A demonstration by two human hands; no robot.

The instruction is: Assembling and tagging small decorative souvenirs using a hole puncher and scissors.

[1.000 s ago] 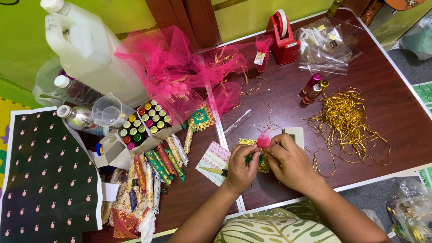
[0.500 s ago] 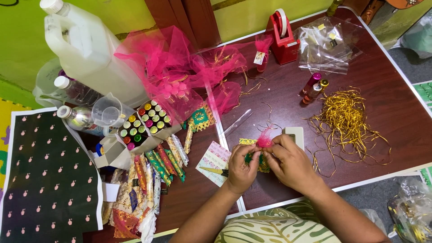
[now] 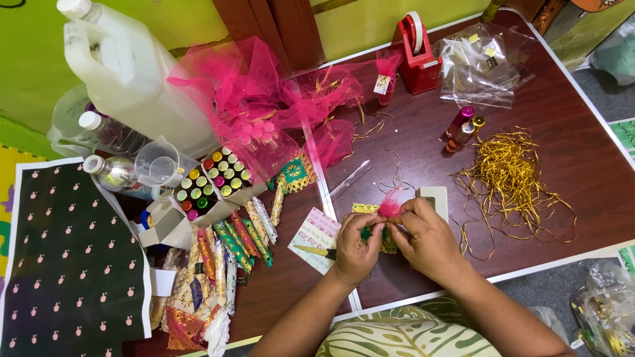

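My left hand (image 3: pixel 355 248) and my right hand (image 3: pixel 426 239) meet over a dark brown table (image 3: pixel 582 165), near its front edge. Together they pinch a small bundle with a pink net tuft (image 3: pixel 389 206) sticking up and a green and gold piece below it. A thin gold thread runs from the tuft toward the back. Under my left hand lie a patterned paper card (image 3: pixel 317 229) and small scissors (image 3: pixel 316 251). A small pale box (image 3: pixel 435 197) sits just behind my right hand.
A heap of gold thread (image 3: pixel 512 175) lies at right, small bottles (image 3: pixel 461 125) behind it. A red tape dispenser (image 3: pixel 418 56), clear bags (image 3: pixel 481 63), pink net (image 3: pixel 258 99), a box of coloured vials (image 3: pixel 208 180), wrapped sticks (image 3: pixel 241 238), a measuring cup (image 3: pixel 159 168) and white jugs (image 3: pixel 126 66) crowd the left and back.
Both hands stay in the same spot on the bundle; only the fingers shift slightly.
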